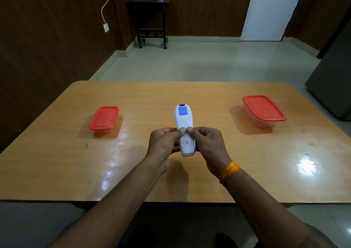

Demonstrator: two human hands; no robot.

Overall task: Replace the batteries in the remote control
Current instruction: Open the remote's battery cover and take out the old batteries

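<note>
A white remote control point(183, 120) lies face down above the middle of the table, its back with a blue sticker turned up and its far end pointing away from me. My left hand point(163, 143) grips its near half from the left, and my right hand point(207, 145) grips it from the right. Both thumbs press side by side on the back cover near the remote's middle. The cover is in place, so no batteries show.
Two clear plastic containers with red lids stand on the wooden table point(247, 162): a smaller one point(104, 119) at the left and a larger one point(264, 110) at the right. A small dark side table stands against the far wall.
</note>
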